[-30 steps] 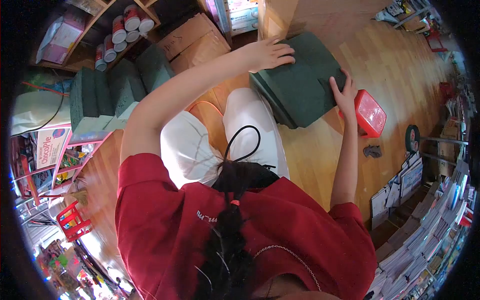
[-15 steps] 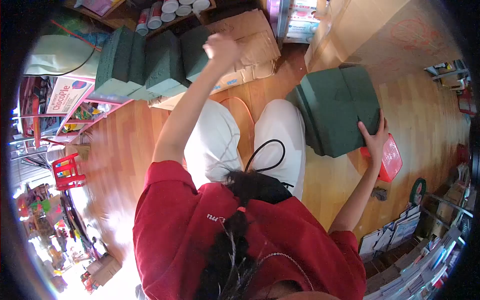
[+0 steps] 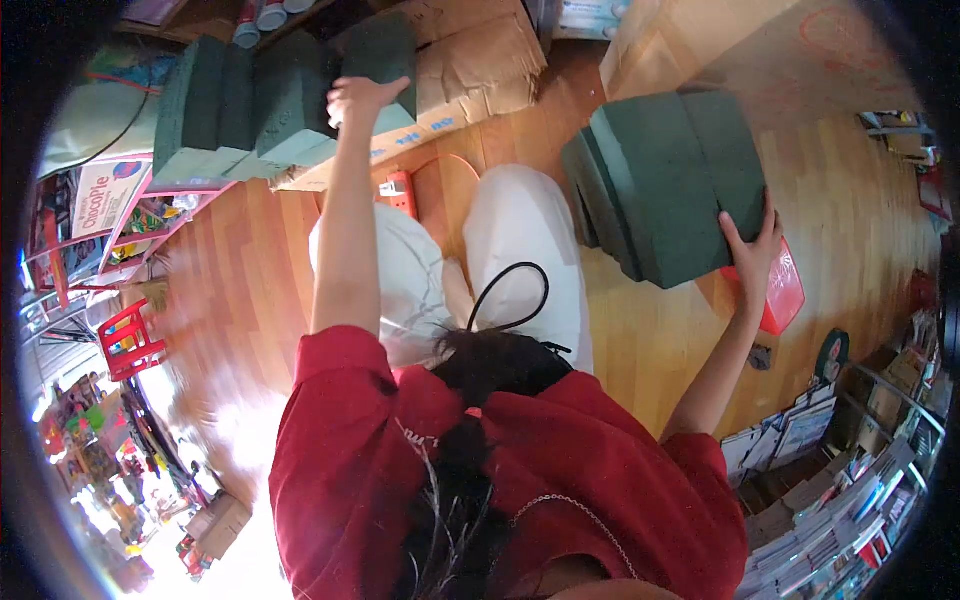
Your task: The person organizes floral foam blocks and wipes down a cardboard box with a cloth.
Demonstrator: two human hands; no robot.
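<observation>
Green foam blocks (image 3: pixel 665 185) sit bunched together just beside my right knee. My right hand (image 3: pixel 752 243) is pressed against their side, fingers spread flat. My left hand (image 3: pixel 362 98) touches another foam block (image 3: pixel 385 50) (one of a row by the cardboard boxes (image 3: pixel 480 60)), fingers curled; whether they grip it, I cannot tell.

Wooden floor (image 3: pixel 650 340): red plastic stool (image 3: pixel 785 292), orange power strip (image 3: pixel 398 187), flattened cardboard (image 3: pixel 485 60).
</observation>
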